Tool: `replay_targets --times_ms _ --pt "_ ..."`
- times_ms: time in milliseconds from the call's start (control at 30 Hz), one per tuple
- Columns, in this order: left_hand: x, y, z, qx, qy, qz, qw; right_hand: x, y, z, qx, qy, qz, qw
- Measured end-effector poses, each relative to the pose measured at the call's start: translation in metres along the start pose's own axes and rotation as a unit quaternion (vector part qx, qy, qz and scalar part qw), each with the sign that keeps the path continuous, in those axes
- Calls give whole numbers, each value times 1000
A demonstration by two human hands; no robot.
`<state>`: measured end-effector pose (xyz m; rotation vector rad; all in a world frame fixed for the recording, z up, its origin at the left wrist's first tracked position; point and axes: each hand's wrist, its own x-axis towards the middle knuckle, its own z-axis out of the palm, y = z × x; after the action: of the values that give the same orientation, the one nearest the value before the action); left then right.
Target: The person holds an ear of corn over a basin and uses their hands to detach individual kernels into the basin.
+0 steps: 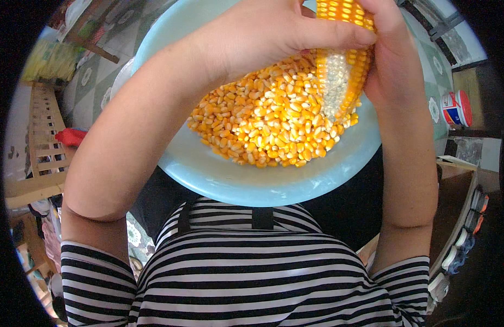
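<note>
An ear of dried yellow corn (360,61) stands nearly upright over a light blue plastic basin (272,192), its lower side partly stripped to the pale cob. My left hand (292,28) reaches across from the left and grips the ear, its thumb lying over the kernels. From the right, my right hand (393,53) closes round the ear's other side; most of its fingers are hidden or cut off by the top edge. Beneath the ear, a heap of loose corn kernels (272,122) fills the middle of the basin, which rests at my lap.
A wooden slatted piece of furniture (47,135) with a red item (70,137) stands at the left. On the right are a red-lidded bucket (458,108) and a rack holding shoes (452,253). Green and white patterned floor tiles (88,81) show around the basin.
</note>
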<state>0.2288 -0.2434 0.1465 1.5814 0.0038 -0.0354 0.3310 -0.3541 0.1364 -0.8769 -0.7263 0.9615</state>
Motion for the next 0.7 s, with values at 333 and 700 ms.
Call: replay_targets --times_ms 333,700 --pt "-18 -7 -7 -38 -13 47 998 -14 10 43 -259 77 -60 961" --pt "-60 -38 -15 140 169 75 973 11 45 -41 -325 26 -55 944"
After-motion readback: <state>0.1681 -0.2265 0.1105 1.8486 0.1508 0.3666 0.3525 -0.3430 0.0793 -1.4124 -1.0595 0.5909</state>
